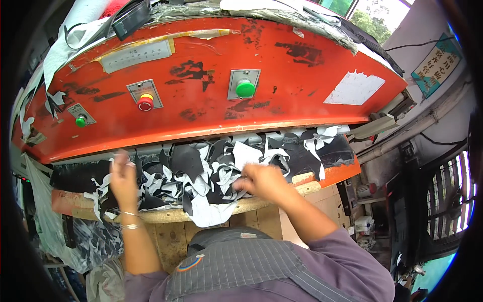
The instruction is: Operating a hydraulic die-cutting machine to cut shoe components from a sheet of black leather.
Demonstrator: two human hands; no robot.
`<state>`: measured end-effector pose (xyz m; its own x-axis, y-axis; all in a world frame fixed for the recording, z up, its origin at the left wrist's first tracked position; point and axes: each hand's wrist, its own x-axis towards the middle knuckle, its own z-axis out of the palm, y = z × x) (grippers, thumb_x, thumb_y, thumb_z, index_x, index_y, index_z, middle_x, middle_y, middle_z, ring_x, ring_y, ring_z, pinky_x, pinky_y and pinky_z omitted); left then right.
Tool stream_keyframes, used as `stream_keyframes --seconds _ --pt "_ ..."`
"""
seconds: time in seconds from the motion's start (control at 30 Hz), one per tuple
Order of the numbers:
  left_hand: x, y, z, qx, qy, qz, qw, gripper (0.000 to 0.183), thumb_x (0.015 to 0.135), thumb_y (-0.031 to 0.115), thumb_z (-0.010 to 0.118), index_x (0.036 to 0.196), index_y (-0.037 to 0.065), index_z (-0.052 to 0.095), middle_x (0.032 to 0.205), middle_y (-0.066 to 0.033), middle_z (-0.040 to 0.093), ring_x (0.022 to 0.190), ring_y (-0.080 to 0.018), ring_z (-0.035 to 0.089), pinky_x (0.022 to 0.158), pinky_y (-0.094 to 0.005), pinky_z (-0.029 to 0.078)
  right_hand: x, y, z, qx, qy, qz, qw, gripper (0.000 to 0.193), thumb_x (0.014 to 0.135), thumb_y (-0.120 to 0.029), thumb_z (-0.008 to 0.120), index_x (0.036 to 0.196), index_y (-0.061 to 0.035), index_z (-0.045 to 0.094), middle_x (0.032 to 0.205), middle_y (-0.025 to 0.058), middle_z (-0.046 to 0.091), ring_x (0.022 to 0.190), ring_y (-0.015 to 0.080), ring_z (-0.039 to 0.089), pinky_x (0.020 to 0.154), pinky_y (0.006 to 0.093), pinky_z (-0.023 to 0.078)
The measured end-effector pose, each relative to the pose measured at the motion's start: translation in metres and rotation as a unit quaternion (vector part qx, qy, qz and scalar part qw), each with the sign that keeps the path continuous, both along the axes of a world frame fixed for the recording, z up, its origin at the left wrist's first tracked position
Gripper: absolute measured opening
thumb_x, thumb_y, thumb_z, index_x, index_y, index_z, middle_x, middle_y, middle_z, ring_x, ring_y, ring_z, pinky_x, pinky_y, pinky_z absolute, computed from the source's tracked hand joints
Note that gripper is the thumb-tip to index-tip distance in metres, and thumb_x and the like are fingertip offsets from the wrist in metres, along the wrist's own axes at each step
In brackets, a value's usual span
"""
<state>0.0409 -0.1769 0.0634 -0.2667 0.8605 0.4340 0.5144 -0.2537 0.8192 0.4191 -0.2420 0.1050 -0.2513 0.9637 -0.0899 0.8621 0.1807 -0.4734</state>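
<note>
A tangled heap of black and white fabric scraps [190, 162] covers the middle of the ledge before me. My left hand [123, 181] is raised at the heap's left end, beside thin white strips [103, 189]. Its fingers are smeared by motion, so their hold is unclear. Over the right part of the heap, my right hand [266, 182] has its fingers curled in, thumb toward the forefinger. Its fingertips are close to white scraps, and what they hold, if anything, is hidden. A larger white scrap [214, 211] hangs over the ledge's front edge.
A red machine panel [211, 100] rises behind the ledge, carrying green push buttons [245, 89] and a red stop button [145, 103]. The ledge has a worn wooden front rail [256, 203]. A clear plastic bag of scraps [95, 241] hangs at the lower left.
</note>
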Motion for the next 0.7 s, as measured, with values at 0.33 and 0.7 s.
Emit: stream_keyframes --seconds 0.33,0.7 --pt "0.097 0.017 -0.033 -0.236 0.145 -0.014 0.961 0.076 0.071 0.044 0.075 0.127 -0.002 0.053 0.119 -0.0199 0.062 0.112 -0.0357 0.057 0.1 -0.0416 0.04 0.009 -0.071 -0.061 0.098 -0.123 -0.013 0.987 0.045 0.058 -0.02 0.083 0.092 -0.0028 0.059 0.093 0.0127 0.059 0.094 0.0299 0.057 0.083 0.0389 0.046" --pt "0.081 -0.008 0.025 -0.064 0.184 -0.066 0.979 0.021 0.087 0.017 0.064 0.088 -0.004 0.06 0.088 -0.0123 0.059 0.081 -0.0273 0.057 0.075 -0.0369 0.044 0.029 -0.05 -0.046 0.036 -0.098 0.075 0.992 0.046 0.063 -0.034 0.081 0.092 -0.0029 0.064 0.088 0.0145 0.064 0.089 0.0308 0.062 0.078 0.0412 0.049"
